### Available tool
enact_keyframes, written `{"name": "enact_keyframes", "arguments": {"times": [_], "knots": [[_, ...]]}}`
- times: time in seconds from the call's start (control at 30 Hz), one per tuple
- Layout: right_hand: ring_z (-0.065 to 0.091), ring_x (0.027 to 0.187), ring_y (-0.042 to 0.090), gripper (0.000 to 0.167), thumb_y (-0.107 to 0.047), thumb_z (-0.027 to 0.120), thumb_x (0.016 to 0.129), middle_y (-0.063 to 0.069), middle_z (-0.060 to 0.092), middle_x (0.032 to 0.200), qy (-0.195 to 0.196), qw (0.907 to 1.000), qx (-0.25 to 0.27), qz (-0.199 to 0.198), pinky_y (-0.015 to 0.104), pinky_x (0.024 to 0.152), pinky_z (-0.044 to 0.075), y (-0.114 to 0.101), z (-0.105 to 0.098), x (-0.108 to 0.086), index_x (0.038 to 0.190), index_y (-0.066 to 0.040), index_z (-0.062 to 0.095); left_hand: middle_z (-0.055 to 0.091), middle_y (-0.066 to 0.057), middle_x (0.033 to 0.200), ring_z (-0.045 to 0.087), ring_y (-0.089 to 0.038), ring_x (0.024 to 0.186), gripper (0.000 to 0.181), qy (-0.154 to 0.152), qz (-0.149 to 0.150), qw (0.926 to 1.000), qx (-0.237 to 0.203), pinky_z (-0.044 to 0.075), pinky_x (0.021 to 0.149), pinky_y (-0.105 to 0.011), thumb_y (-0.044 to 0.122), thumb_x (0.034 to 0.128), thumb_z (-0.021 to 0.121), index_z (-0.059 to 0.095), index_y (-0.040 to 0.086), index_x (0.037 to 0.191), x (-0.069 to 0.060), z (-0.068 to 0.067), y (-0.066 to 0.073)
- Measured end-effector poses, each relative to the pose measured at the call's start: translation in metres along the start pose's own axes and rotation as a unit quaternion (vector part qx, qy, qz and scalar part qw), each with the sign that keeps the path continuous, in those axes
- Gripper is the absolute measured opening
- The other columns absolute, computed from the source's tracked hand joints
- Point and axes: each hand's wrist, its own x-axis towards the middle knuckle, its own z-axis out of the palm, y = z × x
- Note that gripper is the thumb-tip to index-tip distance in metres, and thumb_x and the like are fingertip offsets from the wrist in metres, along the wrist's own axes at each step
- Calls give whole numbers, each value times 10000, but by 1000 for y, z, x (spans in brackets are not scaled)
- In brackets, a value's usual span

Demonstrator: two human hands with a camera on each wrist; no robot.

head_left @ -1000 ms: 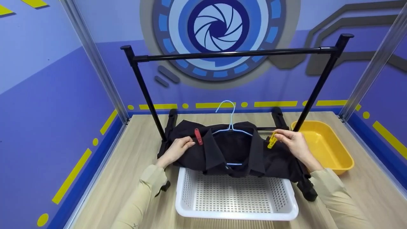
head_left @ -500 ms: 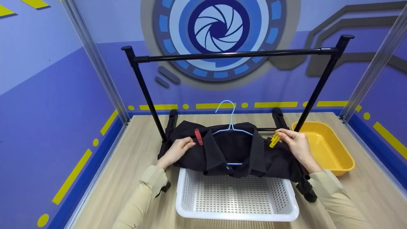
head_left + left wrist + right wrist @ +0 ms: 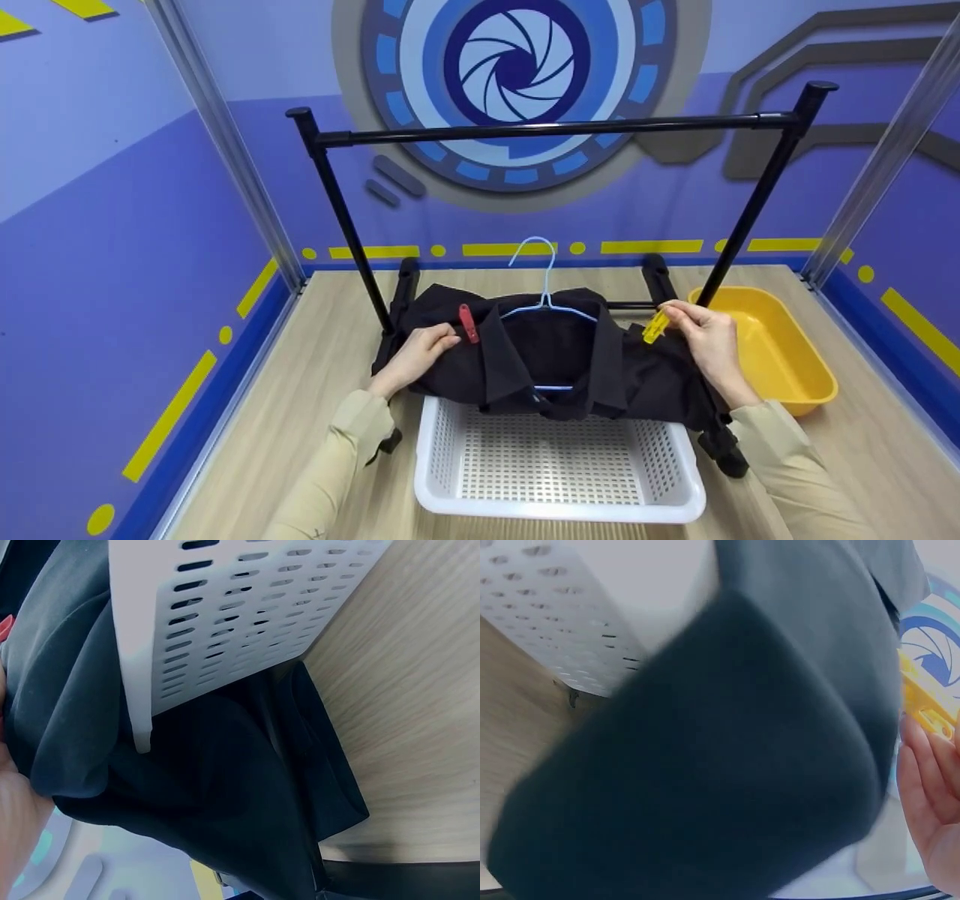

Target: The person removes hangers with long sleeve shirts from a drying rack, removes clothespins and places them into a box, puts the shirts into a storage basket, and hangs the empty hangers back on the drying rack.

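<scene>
A black collared shirt [image 3: 506, 367] lies over a light blue wire hanger [image 3: 546, 281], whose hook stands up above the collar. A red clothespin [image 3: 468, 324] is on the shirt's left shoulder part. Just left of that clothespin, my left hand [image 3: 420, 351] grips the shirt's shoulder, its fingers curled on the cloth. Over at the other shoulder, my right hand [image 3: 706, 339] pinches a yellow clothespin [image 3: 655, 328] by its upper end. In the right wrist view the yellow clothespin [image 3: 924, 696] shows at the fingertips beside the cloth. Whether its tip touches the shirt I cannot tell.
A white perforated basket [image 3: 559, 508] stands under the shirt's front edge. Around them rises a black rack [image 3: 555, 130] with a top bar and two posts. A yellow tub [image 3: 806, 356] sits at the right, behind my right hand. Walls close in the back and sides.
My right hand has moved slightly right with the yellow clothespin, away from the collar. My left hand, the shirt and the red clothespin stay where they were.
</scene>
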Motion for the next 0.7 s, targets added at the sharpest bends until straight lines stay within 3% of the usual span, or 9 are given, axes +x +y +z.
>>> {"name": "enact_keyframes", "arguments": {"times": [0.5,0.7], "knots": [[612,659,-147,194,-55,674,973,-428,592,724,214,9997,-104,76,40,672,471,2,-11,3,1049,105,755,432,52,753,411,-75,698,245,-73,-129,9999,4,340,701,-217,162,1032,583,553,31,827,0,2,-3],[597,641,-154,199,-57,696,958,-432,578,706,377,9989,-192,205,28,672,447,5,-20,5,1059,104,753,424,60,744,405,-61,691,255,-53,-15,10000,18,337,684,-215,164,1037,576,544,39,818,-1,1,-2]]}}
